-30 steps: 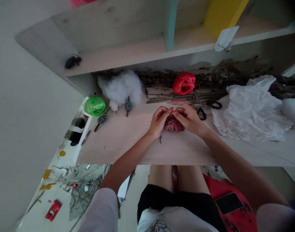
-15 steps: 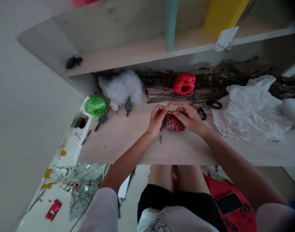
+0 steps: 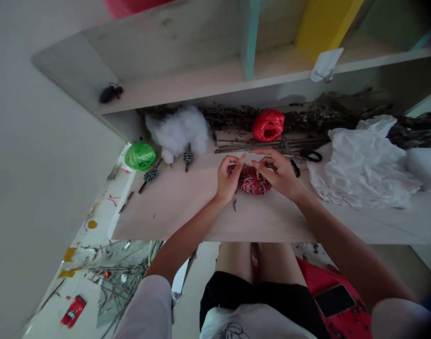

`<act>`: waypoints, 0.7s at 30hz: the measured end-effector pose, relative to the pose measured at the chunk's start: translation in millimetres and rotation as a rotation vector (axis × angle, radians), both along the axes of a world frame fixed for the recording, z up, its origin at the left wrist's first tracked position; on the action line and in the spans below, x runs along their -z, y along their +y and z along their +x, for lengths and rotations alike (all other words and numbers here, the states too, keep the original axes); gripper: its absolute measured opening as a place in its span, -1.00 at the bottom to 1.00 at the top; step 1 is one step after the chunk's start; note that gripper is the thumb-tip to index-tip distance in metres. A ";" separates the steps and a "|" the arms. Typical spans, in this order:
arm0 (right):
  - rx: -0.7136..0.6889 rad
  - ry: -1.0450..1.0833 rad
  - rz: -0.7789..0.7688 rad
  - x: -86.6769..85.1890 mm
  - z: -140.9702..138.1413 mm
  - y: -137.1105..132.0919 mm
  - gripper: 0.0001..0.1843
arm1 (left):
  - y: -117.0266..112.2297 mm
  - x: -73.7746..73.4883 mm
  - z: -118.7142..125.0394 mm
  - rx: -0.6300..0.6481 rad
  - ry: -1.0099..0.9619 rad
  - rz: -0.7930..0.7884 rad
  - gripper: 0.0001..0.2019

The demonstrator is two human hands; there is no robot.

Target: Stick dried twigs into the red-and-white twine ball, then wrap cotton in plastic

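A red, white and dark ball of yarn [image 3: 255, 182] rests on the wooden desktop between my hands. On its left side, my left hand [image 3: 230, 178] is closed in a pinch, with the index finger pointing up. My right hand [image 3: 275, 172] comes in from the right, thumb and index finger pinched just above the ball. A short pale strand of yarn [image 3: 249, 165] runs between the fingertips of both hands. The ball's upper edges are partly covered by my fingers.
Behind lie a red twine roll [image 3: 268, 125], thin sticks [image 3: 236, 145] and black-handled scissors [image 3: 311, 156]. White fluffy stuffing [image 3: 180, 128], a green twine roll [image 3: 140, 157] and yarn-wrapped sticks [image 3: 187, 157] sit left. Crumpled white paper [image 3: 367, 165] is at right. A shelf [image 3: 187, 89] overhangs the back.
My fingertips have drawn slightly apart, the left hand opening a gap from the right above the ball. More of the yarn ball shows. The view has shifted a little.
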State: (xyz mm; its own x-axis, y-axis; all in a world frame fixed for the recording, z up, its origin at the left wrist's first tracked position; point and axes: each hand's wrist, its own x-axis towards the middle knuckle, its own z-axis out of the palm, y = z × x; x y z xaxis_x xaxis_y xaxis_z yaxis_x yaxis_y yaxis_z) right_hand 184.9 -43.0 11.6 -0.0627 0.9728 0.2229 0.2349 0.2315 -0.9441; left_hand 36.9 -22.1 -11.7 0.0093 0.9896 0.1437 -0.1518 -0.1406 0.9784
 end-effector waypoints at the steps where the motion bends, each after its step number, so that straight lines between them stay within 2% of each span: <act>1: 0.001 -0.005 0.004 -0.8 0.0 -0.3 -0.63 | -0.4 -0.3 -0.1 -0.012 0.021 0.004 -0.64; 7: -0.016 -0.027 0.016 -2.9 0.2 -2.2 -0.62 | -1.1 0.4 -0.4 -0.054 0.120 0.045 -0.67; 12: -0.012 -0.132 0.072 -1.4 2.2 -4.0 -0.68 | 1.2 1.8 -1.4 -0.064 0.150 0.062 -0.69; 17: 0.018 -0.229 0.122 -0.4 7.9 -4.1 -0.68 | 1.8 3.1 0.0 -0.010 0.163 0.035 -0.69; 21: 0.049 -0.296 0.168 0.6 13.0 -2.4 -0.67 | 0.3 3.4 2.1 0.052 0.089 -0.003 -0.67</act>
State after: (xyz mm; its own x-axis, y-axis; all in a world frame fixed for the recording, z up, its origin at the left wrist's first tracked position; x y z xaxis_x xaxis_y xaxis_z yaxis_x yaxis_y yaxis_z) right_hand 197.9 -45.5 11.0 -0.1023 0.9276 0.3593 0.5080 0.3593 -0.7828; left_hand 39.0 -21.8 -15.0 0.0733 0.9879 0.1368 -0.0715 -0.1316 0.9887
